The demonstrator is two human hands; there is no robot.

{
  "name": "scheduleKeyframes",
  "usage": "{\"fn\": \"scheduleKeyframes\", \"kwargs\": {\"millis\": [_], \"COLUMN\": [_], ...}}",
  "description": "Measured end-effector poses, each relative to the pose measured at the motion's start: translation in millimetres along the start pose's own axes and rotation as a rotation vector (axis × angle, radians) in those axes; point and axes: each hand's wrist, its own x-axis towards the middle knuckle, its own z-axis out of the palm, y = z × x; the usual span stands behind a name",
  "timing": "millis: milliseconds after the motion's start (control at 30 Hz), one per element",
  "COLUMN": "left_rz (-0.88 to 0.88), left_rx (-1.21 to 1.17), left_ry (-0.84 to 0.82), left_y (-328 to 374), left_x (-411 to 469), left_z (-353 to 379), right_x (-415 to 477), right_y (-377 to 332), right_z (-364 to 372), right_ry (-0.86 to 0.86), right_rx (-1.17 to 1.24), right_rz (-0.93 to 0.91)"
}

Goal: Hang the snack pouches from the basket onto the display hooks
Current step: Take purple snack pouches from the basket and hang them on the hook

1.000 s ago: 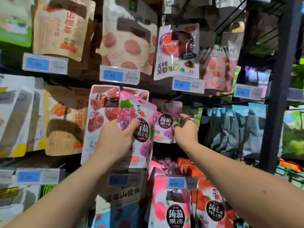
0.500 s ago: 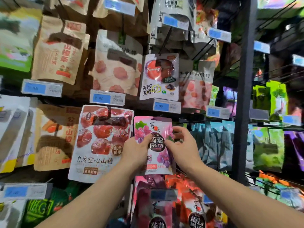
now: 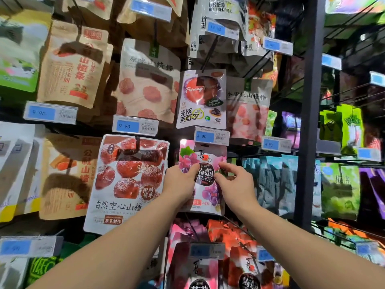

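Since a second ago, our grape konjac jelly pouch (image 3: 203, 157) has slid rightward to sit directly below the 4.90 price tag (image 3: 211, 137), its top edge tucked behind that tag. Our left hand (image 3: 181, 184) grips its left side, and our right hand (image 3: 236, 184) pinches its right side. We judge the hanging nearly done. Next, the pouch's hole must seat on the hook, hidden behind the tag, before we let go.

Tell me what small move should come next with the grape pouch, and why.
Probably push the grape pouch further onto its hook, then let go. The left hand and right hand both grip its sides, and its top edge sits just under the 4.90 price tag, so it seems threaded already, though the hook itself is hidden.
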Motion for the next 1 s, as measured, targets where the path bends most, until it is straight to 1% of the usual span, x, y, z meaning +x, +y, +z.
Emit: {"fn": "scheduleKeyframes", "kwargs": {"millis": [233, 333, 533, 733, 833, 1000], "left_rz": [-0.032, -0.042, -0.08, -0.04, -0.058, -0.1], "left_rx": [0.006, -0.035, -0.064, -0.031, -0.032, -0.046], "left_ry": [-0.005, 0.004, 0.004, 0.012, 0.013, 0.034], "left_y": [0, 0, -17, -8, -5, -9], "left_x": [9, 8, -1, 4, 5, 3], "left_z": [8, 8, 4, 8, 12, 14], "right_x": [6, 8, 1, 6, 9, 8], "right_y": [2, 1, 6, 6, 5, 9], "right_z": [-2, -2, -1, -2, -5, -4], "right_ry": [0.012, 0.015, -0.047, -0.003, 0.015, -0.018], "right_rx": [-0.024, -0.014, -0.041, -0.027, -0.012, -0.013], "right_rz": [0.004, -0.004, -0.01, -0.008, -0.01, 0.019]}}
